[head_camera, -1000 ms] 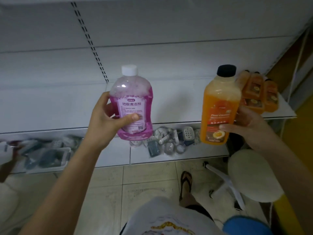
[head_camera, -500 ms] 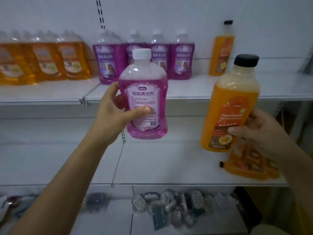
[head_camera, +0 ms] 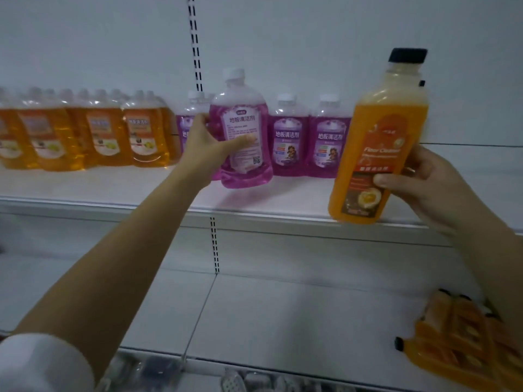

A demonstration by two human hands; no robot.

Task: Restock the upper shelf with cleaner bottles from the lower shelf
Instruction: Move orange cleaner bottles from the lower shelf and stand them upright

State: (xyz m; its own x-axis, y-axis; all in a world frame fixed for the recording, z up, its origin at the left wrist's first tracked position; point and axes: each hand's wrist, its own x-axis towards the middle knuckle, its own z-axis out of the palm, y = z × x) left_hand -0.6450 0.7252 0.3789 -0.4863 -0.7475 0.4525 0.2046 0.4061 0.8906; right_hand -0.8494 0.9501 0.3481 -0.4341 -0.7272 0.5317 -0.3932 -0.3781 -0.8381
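Now raised to white upper shelf (head_camera: 113, 188), seemingly unplaced: left hand (head_camera: 206, 145) fingers (head_camera: 199, 120) clasp pink plastic cleaner bottle (head_camera: 243, 114), right hand (head_camera: 424, 185) clasps orange black-capped bottle (head_camera: 379, 131).

Left hand (head_camera: 208, 149) raised, curled; right hand (head_camera: 424, 183) raised, seemingly curled.

The left arm (head_camera: 135, 250) wears a white sleeve (head_camera: 42, 363).

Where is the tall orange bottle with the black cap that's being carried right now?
Head view, right side: the tall orange bottle is gripped by the right hand in front of the upper shelf edge, just right of the standing purple bottles.
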